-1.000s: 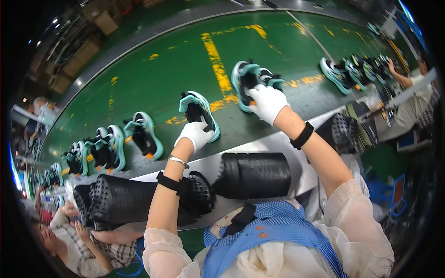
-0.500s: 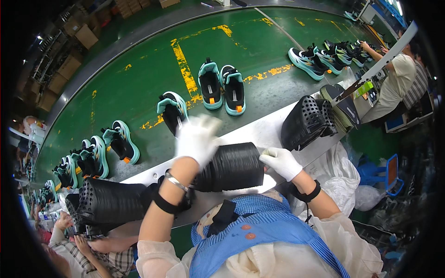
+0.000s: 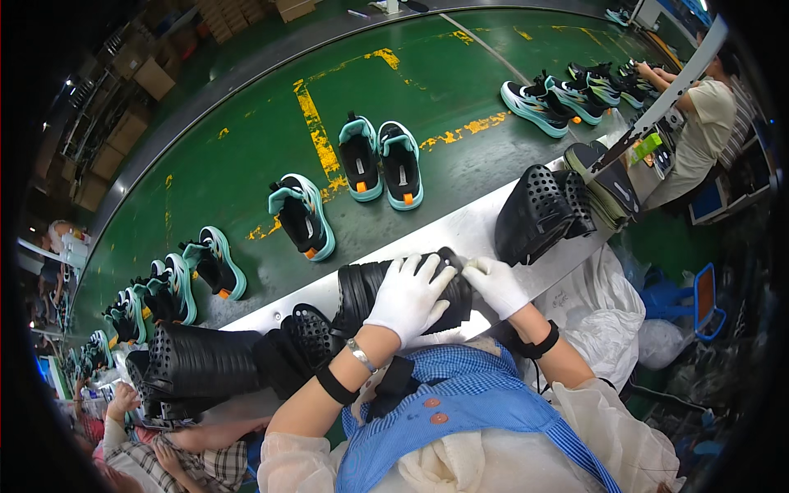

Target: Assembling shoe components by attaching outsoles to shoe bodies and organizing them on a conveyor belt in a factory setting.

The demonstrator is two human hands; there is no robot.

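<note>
We note that both hands have come off the conveyor and back to the near edge since a second ago, when each rested on a shoe out on the green belt. The left hand [image 3: 408, 297], in a white glove, now lies flat with fingers spread across the top of a black perforated basket [image 3: 386, 292] lying on its side on the steel counter [image 3: 460, 234]; it presses rather than grips. The right hand [image 3: 496, 285], also gloved, is partly curled against the basket's right end, touching it; we cannot tell whether its fingers close round the rim. The pair of black and teal shoes [image 3: 380, 160] that the hands had reached now sits untouched on the belt [image 3: 246, 140], side by side, well apart from the hands, with a single shoe [image 3: 301, 215] to its left. We judge that the work has shifted from the shoes to the basket, which is now steadied by both hands. More black baskets [image 3: 201, 361] lie along the counter to the left, another [image 3: 542, 209] to the right. A co-worker's hand [image 3: 123, 400] shows at lower left.
</note>
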